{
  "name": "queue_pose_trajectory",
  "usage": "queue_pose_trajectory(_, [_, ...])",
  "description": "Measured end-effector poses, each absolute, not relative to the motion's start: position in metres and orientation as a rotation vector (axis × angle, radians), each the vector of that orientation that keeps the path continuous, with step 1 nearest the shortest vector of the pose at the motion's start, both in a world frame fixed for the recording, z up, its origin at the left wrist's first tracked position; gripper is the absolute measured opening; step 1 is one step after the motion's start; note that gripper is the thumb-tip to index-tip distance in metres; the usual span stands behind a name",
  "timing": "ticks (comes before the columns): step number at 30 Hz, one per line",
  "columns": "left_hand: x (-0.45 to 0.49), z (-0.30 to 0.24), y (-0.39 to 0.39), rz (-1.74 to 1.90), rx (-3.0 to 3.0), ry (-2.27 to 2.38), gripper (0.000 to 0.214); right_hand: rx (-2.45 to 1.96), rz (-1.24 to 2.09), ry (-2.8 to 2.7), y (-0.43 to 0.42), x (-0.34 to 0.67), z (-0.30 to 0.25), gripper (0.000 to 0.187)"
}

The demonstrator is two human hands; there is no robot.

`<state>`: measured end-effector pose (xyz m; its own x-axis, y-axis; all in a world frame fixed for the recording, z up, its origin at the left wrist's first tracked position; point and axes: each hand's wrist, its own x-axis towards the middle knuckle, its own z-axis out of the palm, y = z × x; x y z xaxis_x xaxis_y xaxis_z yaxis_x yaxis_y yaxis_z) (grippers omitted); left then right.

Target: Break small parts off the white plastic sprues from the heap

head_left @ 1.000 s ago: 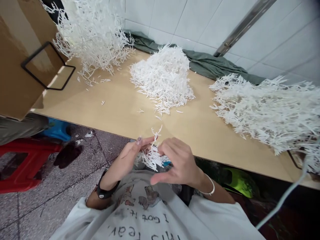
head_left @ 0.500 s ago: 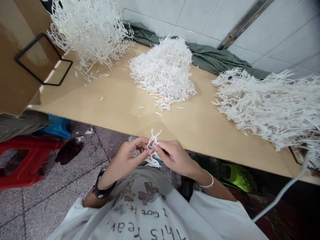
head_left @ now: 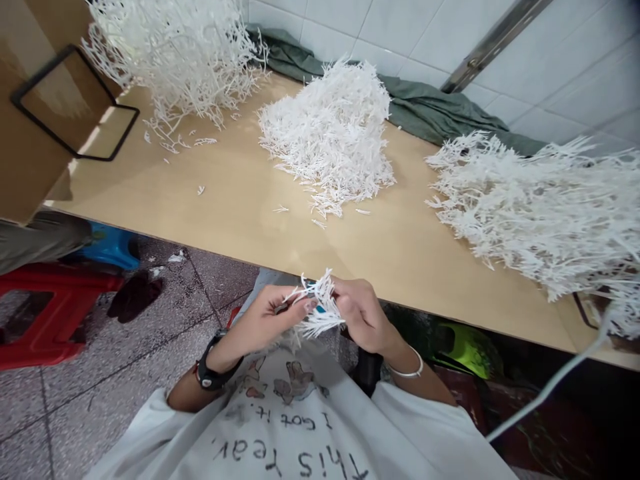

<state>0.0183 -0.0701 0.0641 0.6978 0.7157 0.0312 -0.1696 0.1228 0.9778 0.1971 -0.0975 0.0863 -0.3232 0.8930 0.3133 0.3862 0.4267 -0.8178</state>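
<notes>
Pinching a tuft [head_left: 315, 308] of white spiky strands, the left hand [head_left: 263, 320] and right hand [head_left: 361, 313] met just beyond the chest, close to the near edge of the tabletop [head_left: 215, 213] but not over it. Both hands were narrowly closed on the tuft, which sat between them with its spiky ends fanning out past the fingers. The left wrist wore a black watch [head_left: 213, 370] and the right a thin pale bangle [head_left: 407, 372]. Below them lay a grey printed shirt [head_left: 285, 433].

Three white heaps of similar strands sat on or at the tabletop: a compact pile [head_left: 325, 140] at the middle, a tall tangled mass [head_left: 170, 60] toward the far left, and a wide mass [head_left: 535, 213] at the right. Loose bits were scattered near the first two. A cardboard box [head_left: 30, 113] with a black wire frame [head_left: 75, 103] stood out at the left edge of the view. Green cloth [head_left: 440, 117] was bunched along the tiled wall [head_left: 550, 73], under a metal rail [head_left: 495, 47].

On the speckled floor [head_left: 100, 373] were a red stool [head_left: 50, 307] and a blue stool [head_left: 113, 247], with a grey trouser leg [head_left: 35, 240] beside them. A lime-green clog [head_left: 465, 350] lay under the tabletop, and a white cord [head_left: 550, 387] ran across the lower right.
</notes>
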Motion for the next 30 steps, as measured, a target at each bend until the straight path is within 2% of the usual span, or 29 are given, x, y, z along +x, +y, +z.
queue_pose_trajectory(3, [0.018,0.062,-0.072,0.666,1.346,0.528,0.028,-1.085,1.086,-1.935,-0.094,0.201,0.09,0.039])
queue_pose_trajectory(7, [0.013,0.059,-0.073,0.63,1.475,0.577,0.032,-1.075,1.449,-1.779,-0.089,0.207,0.087,0.038])
queue_pose_trajectory(11, [0.01,0.057,-0.073,0.559,1.517,0.562,0.035,-1.054,1.617,-1.741,-0.086,0.211,0.086,0.045])
queue_pose_trajectory(14, [0.01,0.058,-0.075,0.559,1.527,0.607,0.04,-1.158,1.349,-1.845,-0.089,0.206,0.086,0.047])
queue_pose_trajectory(18, [0.006,0.062,-0.082,0.562,1.549,0.635,0.041,-1.266,0.637,-1.948,-0.097,0.209,0.089,0.049])
queue_pose_trajectory(21, [-0.007,0.067,-0.091,0.577,1.522,0.637,0.043,-1.329,0.154,-1.657,-0.096,0.238,0.1,0.05])
queue_pose_trajectory(26, [-0.017,0.061,-0.096,0.842,1.36,0.923,0.043,-1.36,-0.191,-1.116,-0.074,0.291,0.127,0.044])
queue_pose_trajectory(28, [-0.01,0.056,-0.091,0.895,1.315,0.951,0.043,-1.427,-0.322,-1.251,-0.057,0.293,0.126,0.04])
queue_pose_trajectory(30, [-0.001,0.054,-0.085,0.891,1.305,0.903,0.043,-1.563,-0.329,-1.533,-0.038,0.284,0.117,0.027])
